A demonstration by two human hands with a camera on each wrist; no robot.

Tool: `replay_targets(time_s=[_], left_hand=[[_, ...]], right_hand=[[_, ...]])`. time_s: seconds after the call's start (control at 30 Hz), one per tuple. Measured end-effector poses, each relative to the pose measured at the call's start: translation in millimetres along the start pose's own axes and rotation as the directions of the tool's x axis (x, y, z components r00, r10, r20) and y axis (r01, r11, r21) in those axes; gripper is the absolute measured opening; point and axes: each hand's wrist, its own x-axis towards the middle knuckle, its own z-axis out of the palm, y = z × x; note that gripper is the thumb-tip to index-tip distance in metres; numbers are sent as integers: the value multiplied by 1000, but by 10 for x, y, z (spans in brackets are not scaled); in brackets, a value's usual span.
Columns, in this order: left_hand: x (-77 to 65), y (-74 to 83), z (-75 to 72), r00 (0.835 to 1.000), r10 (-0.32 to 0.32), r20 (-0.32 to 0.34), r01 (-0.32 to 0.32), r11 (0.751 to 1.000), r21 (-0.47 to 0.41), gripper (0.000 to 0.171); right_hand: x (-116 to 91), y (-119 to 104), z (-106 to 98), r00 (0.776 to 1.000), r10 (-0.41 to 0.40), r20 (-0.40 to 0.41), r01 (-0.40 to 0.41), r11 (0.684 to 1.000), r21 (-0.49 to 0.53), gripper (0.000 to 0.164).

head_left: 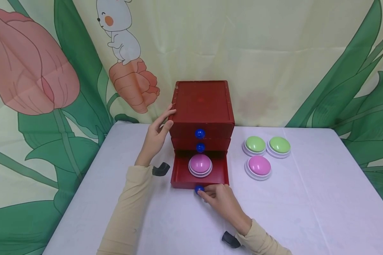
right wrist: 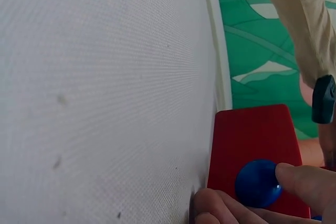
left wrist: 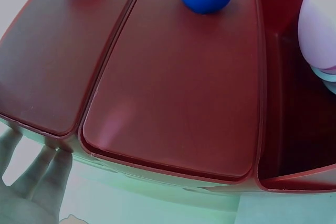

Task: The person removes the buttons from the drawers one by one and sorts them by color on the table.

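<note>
A dark red cabinet (head_left: 201,102) with three stacked drawers stands at the table's back; each drawer has a round blue knob. The bottom drawer (head_left: 182,173) is pulled out, and in it sits a pink dome push light (head_left: 200,163) on a white base. My right hand (head_left: 221,202) pinches the bottom drawer's blue knob (right wrist: 257,183) between thumb and fingers. My left hand (head_left: 155,136) rests its straight fingers against the cabinet's left side, near the top. In the left wrist view those fingers (left wrist: 50,174) touch the side, beside the two shut upper drawers (left wrist: 173,87).
Right of the cabinet, two green dome lights (head_left: 255,144) and another pink dome light (head_left: 259,165) stand on the white tablecloth (head_left: 306,198). A printed curtain (head_left: 258,63) hangs right behind the cabinet. Small black wrist devices (head_left: 161,169) sit by both sleeves.
</note>
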Motion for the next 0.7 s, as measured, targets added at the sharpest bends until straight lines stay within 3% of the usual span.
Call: replay_targets(time_s=[0.13, 0.37, 0.7], left_hand=[[-21, 94, 2, 1000, 1, 1, -1, 1000, 3, 43], [41, -188, -10, 1000, 22, -12, -22, 1000, -6, 42], [43, -223, -14, 999, 41, -13, -41, 999, -6, 42]], right_hand=[[-2, -11, -2, 1000, 3, 1, -3, 1000, -16, 22], [-16, -51, 0, 1000, 5, 11, -4, 999, -33, 20], [-26, -97, -65, 1000, 1, -14, -2, 999, -38, 21]])
